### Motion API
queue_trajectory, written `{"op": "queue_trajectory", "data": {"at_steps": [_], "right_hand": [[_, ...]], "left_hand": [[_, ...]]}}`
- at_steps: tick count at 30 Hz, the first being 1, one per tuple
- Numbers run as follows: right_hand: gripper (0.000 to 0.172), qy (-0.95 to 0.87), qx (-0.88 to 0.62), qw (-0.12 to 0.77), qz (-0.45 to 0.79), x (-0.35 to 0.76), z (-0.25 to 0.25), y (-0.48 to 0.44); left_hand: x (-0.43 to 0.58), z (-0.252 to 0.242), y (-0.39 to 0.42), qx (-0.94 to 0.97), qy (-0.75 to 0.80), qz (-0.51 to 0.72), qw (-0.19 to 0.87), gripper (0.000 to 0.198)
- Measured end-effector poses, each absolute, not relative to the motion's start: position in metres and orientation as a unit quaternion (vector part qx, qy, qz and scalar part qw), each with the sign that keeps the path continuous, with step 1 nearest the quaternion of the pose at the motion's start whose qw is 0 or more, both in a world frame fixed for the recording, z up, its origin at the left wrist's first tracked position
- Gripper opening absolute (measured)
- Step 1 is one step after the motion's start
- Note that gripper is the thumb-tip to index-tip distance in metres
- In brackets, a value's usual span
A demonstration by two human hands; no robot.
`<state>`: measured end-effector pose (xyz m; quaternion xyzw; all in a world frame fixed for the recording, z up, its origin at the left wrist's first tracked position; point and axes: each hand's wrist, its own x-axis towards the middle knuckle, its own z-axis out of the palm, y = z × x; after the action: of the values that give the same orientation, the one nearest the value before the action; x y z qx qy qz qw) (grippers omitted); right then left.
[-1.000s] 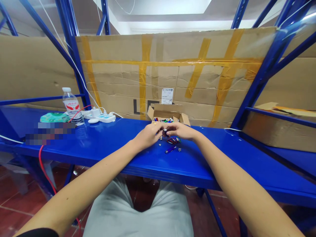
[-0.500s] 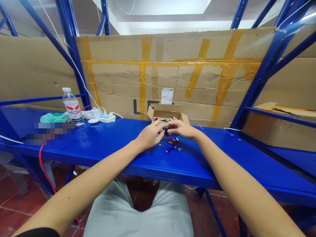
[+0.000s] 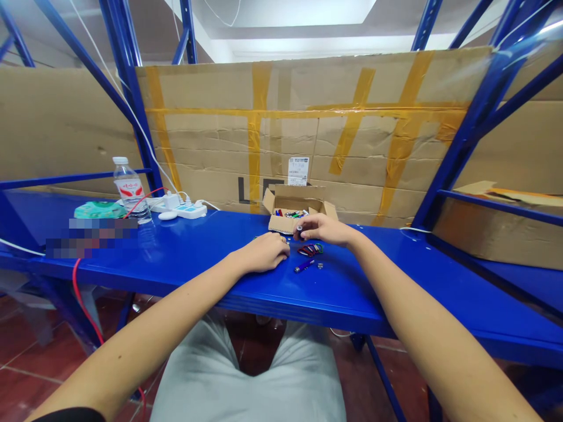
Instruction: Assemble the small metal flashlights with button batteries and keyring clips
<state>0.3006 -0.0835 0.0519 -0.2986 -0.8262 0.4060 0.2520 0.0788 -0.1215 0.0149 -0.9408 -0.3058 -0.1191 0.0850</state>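
Note:
My right hand (image 3: 328, 228) is raised just in front of the small open cardboard box (image 3: 281, 224). Its thumb and fingers pinch a short dark tube with a silvery end (image 3: 299, 230). On the blue tabletop, my left hand (image 3: 266, 253) lies lower and to the left, fingers curled down; whatever it may hold is hidden. Several red, green and blue carabiners (image 3: 310, 249) lie below my right hand. Nearer me are a purple pen-shaped metal tube (image 3: 304, 266) and small silvery round pieces (image 3: 320, 265). Colourful small parts (image 3: 292, 214) fill part of the box.
A water bottle (image 3: 129, 190), a teal packet (image 3: 99, 210) and a white power strip (image 3: 187, 208) with cables stand at the left. Behind the table (image 3: 373, 281) rises a taped cardboard sheet (image 3: 211, 146). Blue rack posts (image 3: 457, 140) flank it; another carton (image 3: 497, 228) sits right.
My left hand has parted from the right and dropped down and left onto the table. My right hand stays nearly in place, the dark tube now showing in its fingers.

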Motion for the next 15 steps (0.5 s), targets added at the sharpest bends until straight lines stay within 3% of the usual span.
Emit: {"op": "queue_trajectory", "data": {"at_steps": [4,10,15], "right_hand": [[0.019,-0.824,-0.312,0.241,0.406,0.301,0.05,-0.082],[0.015,-0.833,-0.317,0.232,0.389,0.294,0.048,-0.087],[0.014,-0.841,-0.287,0.242,0.389,0.288,0.048,-0.091]], "left_hand": [[0.078,0.015,-0.119,-0.926,-0.329,-0.178,0.051,0.01],[0.083,0.019,-0.119,-0.855,-0.266,-0.438,0.076,0.015],[0.086,0.015,-0.114,-0.86,-0.197,-0.464,0.082,0.02]]}}
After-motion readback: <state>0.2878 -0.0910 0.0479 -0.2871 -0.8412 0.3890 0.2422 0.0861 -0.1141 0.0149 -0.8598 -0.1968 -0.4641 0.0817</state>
